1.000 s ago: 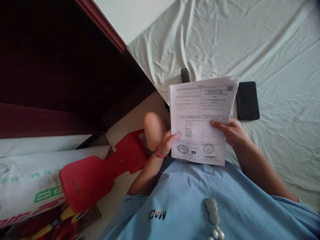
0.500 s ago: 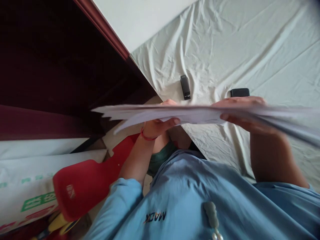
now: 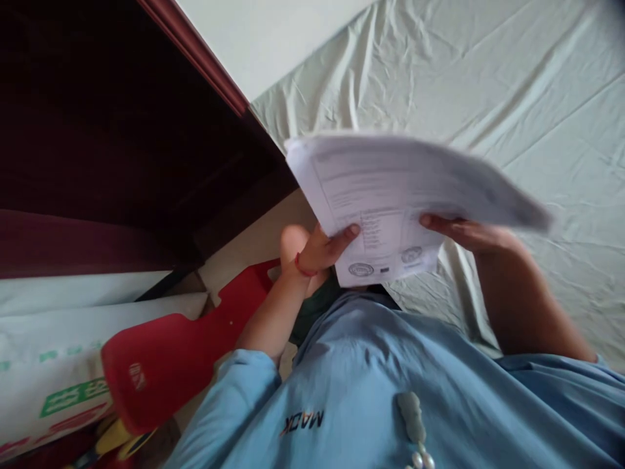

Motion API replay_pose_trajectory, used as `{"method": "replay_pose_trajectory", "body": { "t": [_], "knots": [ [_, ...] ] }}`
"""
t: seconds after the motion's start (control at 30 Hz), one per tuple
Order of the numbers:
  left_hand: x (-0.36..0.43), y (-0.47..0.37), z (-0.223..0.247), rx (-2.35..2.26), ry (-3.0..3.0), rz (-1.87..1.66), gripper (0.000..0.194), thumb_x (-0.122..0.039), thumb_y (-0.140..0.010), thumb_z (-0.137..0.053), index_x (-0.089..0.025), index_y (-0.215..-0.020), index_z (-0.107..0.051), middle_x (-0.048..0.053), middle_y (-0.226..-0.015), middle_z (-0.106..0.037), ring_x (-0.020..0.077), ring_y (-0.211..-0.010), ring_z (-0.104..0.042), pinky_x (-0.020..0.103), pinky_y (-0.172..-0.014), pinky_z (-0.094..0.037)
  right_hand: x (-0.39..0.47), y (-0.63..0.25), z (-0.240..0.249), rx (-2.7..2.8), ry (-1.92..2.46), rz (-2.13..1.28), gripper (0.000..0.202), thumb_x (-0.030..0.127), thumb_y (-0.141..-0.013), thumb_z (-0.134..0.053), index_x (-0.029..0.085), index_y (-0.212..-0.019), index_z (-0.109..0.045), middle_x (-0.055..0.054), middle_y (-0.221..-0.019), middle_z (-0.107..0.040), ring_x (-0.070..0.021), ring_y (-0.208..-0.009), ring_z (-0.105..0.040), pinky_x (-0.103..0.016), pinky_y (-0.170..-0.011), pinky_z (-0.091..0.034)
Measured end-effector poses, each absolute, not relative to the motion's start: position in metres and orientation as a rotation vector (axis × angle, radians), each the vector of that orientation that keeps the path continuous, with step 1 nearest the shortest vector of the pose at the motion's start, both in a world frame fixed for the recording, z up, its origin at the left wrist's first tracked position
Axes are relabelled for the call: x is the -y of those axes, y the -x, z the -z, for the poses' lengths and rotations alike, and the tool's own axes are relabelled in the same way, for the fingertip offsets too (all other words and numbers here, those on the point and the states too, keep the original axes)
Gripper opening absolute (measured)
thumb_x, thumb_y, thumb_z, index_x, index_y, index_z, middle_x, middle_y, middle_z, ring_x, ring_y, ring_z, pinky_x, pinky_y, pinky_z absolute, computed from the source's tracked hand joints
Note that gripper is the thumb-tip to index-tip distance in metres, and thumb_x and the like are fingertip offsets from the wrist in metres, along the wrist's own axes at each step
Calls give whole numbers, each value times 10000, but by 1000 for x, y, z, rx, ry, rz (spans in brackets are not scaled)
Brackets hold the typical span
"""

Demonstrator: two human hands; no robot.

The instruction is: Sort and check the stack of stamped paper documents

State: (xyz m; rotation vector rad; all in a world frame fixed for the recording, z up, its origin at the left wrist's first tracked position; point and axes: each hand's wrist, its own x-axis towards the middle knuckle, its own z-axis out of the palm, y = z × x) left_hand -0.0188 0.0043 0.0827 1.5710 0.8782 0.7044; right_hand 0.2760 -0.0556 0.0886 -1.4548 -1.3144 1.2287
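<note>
A sheaf of printed papers (image 3: 385, 189) is held up in front of me between both hands, its near face tilted toward the camera. Small text, a table and two round stamps show on the top sheet. My left hand (image 3: 327, 249), with a red string at the wrist, grips the left edge, thumb on the front. On the right side my right hand (image 3: 469, 233) is closed on the papers, its thumb also on the front. The fingers of both hands are mostly hidden behind the sheets. The far right corner is blurred.
A bed or table covered in a wrinkled pale cloth (image 3: 547, 130) lies ahead and to the right. Dark wooden furniture (image 3: 122, 130) stands at left. Below it are a red plastic seat-like object (image 3: 161, 358) and a white printed sack (image 3: 43, 352).
The papers have turned from nearly edge-on to showing their printed face, and both hands tilted with them. The black stapler and the black box-like item on the cloth are now hidden behind the sheets.
</note>
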Motion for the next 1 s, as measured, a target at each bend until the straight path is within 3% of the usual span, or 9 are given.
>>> {"method": "replay_pose_trajectory", "body": {
  "t": [0.07, 0.17, 0.33, 0.6, 0.7, 0.8, 0.9, 1.0],
  "knots": [
    [3, 17, -63, -852, -1442, -718, 553, -680, -930, -707, -168, -1088, -846, 136, -1120, -820, 290, -1232, -738, 404, -1087, -603, 58, -278, -76, 1179, 1375, -1225, 504, 654, -806, -880, 317, -1177, -818, -47, -1164, -831, -302, -1067, -796, -488, -950, -693],
    [18, 17, -38, -790, -1231, -635, 579, -673, -873, -805, -195, -1200, -828, 144, -1257, -810, 340, -1258, -743, 497, -1125, -593, 65, -279, -61, 970, 1386, -1290, 423, 623, -897, -814, 290, -1158, -812, -49, -1118, -835, -295, -1005, -813, -511, -914, -703],
    [23, 11, -19, -858, -949, -656, 691, -766, -838, -787, -141, -1128, -840, 180, -1143, -830, 404, -1229, -755, 561, -1104, -589, 77, -273, -43, 849, 1495, -1383, 434, 659, -881, -812, 266, -1066, -821, -74, -996, -836, -309, -884, -820, -508, -818, -714],
    [13, -2, -19, -888, -885, -827, 736, -844, -815, -748, -146, -1028, -843, 161, -1065, -838, 392, -1245, -750, 528, -1077, -612, 83, -265, -26, 897, 1544, -1407, 425, 629, -900, -770, 228, -1039, -797, -74, -882, -816, -288, -816, -796, -455, -760, -691],
    [16, -4, -16, -918, -941, -824, 711, -839, -836, -730, -150, -970, -843, 148, -1020, -839, 376, -1150, -785, 513, -1010, -640, 72, -272, -28, 1142, 1735, -1064, 440, 506, -910, -743, 223, -1247, -742, -79, -988, -817, -286, -876, -774, -487, -833, -673],
    [17, -5, -12, -931, -998, -768, 734, -861, -840, -703, -151, -966, -843, 137, -981, -838, 361, -1075, -799, 477, -934, -656, 57, -275, -43, 1426, 1897, -438, 669, 371, -908, -686, 210, -1542, -550, -152, -1320, -746, -345, -1122, -731, -598, -997, -619],
    [17, -6, -12, -953, -1050, -720, 780, -883, -845, -671, -135, -983, -844, 140, -946, -835, 344, -1014, -802, 423, -842, -653, 41, -265, -67, 1707, 1837, -120, 562, 354, -1014, -567, 260, -1568, -540, -166, -1519, -628, -400, -1421, -574, -665, -1163, -502],
    [17, -7, -16, -937, -1069, -704, 776, -877, -859, -660, -128, -959, -842, 136, -911, -826, 299, -907, -797, 370, -740, -625, 26, -246, -85, 1897, 1676, -135, 475, 343, -1078, -469, 288, -1532, -597, -135, -1505, -655, -380, -1452, -546, -650, -1215, -452]
  ]
}}
